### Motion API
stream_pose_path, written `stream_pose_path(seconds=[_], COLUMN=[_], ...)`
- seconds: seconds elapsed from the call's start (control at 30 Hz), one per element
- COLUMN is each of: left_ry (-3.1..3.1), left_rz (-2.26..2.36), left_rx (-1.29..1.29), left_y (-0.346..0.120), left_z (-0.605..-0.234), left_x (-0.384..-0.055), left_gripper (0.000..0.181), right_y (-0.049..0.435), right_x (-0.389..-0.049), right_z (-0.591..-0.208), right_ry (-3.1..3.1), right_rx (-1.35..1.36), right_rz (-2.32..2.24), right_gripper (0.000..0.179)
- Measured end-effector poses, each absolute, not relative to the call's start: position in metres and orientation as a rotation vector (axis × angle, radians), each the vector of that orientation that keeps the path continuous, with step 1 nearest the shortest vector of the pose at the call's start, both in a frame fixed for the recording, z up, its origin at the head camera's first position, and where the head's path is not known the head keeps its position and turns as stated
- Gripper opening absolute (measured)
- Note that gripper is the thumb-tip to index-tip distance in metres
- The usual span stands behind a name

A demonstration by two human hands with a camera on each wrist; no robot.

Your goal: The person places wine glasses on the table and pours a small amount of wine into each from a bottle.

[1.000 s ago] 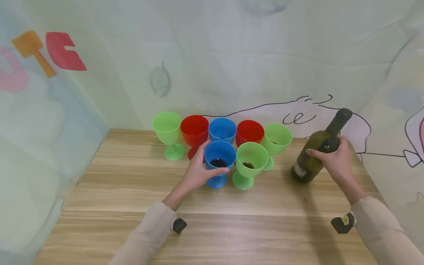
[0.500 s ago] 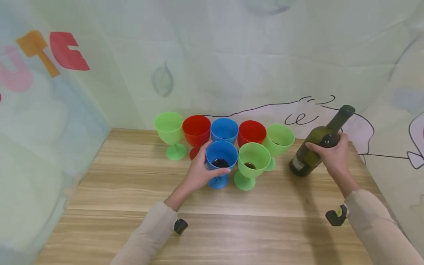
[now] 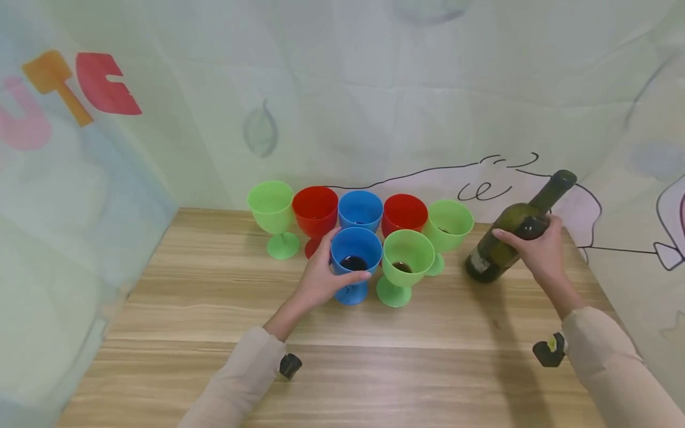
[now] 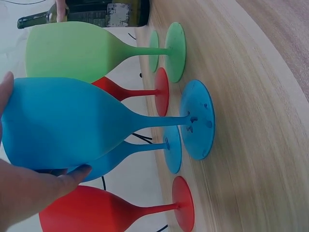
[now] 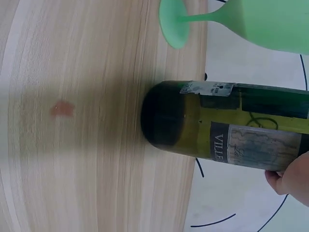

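Note:
My left hand (image 3: 321,274) is wrapped around the bowl of the front blue goblet (image 3: 369,249). Dark liquid lies in its bottom, and dark drops spot its foot (image 4: 199,137) in the left wrist view. Beside it stands the front green goblet (image 3: 409,249), also with dark liquid inside. At the right, my right hand (image 3: 540,252) grips a green glass wine bottle (image 3: 505,238) around its body. The bottle leans with its neck to the upper right. Its labels and a dark liquid low inside show in the right wrist view; whether its base touches the table I cannot tell.
Behind, a row of goblets runs along the wall: left green (image 3: 270,205), left red (image 3: 314,211), rear blue (image 3: 361,214), right red (image 3: 404,211) and right green (image 3: 452,229). They stand close together on the wooden table (image 3: 374,374). A printed cloth (image 3: 342,119) hangs behind.
The bottle has shifted slightly left and away in the head view, its base moving more than its neck. My left hand and the goblets have stayed in place.

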State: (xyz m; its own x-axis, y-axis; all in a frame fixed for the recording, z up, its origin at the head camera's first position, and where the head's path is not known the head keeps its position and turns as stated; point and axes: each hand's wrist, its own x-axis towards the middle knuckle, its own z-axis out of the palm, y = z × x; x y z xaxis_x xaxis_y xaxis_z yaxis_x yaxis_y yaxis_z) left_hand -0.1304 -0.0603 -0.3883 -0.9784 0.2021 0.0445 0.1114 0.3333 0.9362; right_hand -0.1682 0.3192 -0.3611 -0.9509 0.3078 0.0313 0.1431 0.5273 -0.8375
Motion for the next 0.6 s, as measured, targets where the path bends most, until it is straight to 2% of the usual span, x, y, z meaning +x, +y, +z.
stream_pose_path(seconds=[0.3, 0.5, 0.6], left_ry=[2.497, 2.57, 2.65], left_rz=[1.723, 1.663, 1.599], left_rx=[0.337, 0.356, 0.365], left_y=[-0.07, -0.093, -0.106], left_z=[-0.387, -0.388, -0.386], left_x=[-0.129, -0.127, -0.124], left_gripper=[0.093, 0.086, 0.082], right_y=[0.323, 0.327, 0.33], right_x=[-0.162, -0.15, -0.141], right_z=[-0.359, -0.357, -0.356], right_ry=[-2.63, -2.655, -2.673], right_rx=[-0.304, -0.298, -0.178], right_rz=[1.415, 1.428, 1.326], right_gripper=[0.097, 0.095, 0.081])
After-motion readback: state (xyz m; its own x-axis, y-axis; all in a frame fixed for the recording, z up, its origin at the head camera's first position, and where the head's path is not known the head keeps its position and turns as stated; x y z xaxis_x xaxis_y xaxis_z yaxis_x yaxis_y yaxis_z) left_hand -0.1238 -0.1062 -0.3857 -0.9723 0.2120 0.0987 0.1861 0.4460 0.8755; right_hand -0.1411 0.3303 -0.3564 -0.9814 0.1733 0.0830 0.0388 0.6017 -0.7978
